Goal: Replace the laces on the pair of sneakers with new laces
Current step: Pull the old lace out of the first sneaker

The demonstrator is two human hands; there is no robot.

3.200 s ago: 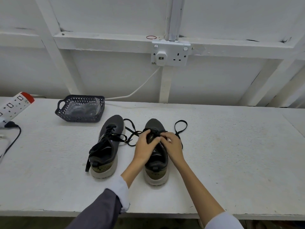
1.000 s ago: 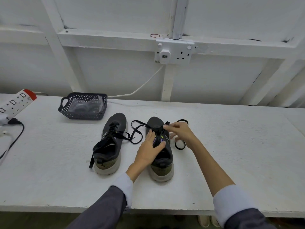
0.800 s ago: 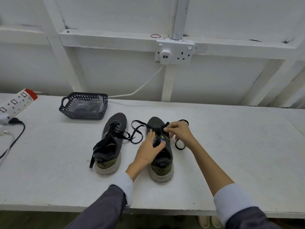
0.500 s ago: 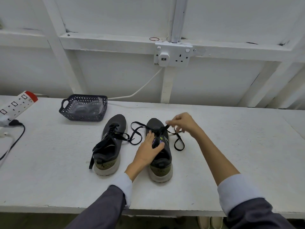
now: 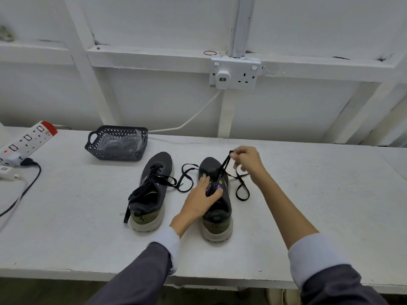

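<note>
Lifted off the toe of the right shoe since a second ago, the right hand now hangs above and just to the right of that toe. Its thumb and fingertips are pinched together on the black lace, the other fingers loosely curled. From the pinch, two strands run down and to the left in a tight line to the front eyelets of the shoe. More of the same lace trails below the hand into a slack loop lying on the table beside the shoe's right flank. Another loop of it lies on the table between the two shoes.

The left hand has stayed on the right shoe, laid across the tongue and eyelets with fairly straight fingers pressing down and the thumb across the opening, just below where the pulled strands leave the shoe.

Beside it stands the left shoe, loosely laced in black. Behind that sits a dark basket holding clear packets. A power strip lies at the far left, and a wall socket is mounted above the table.
</note>
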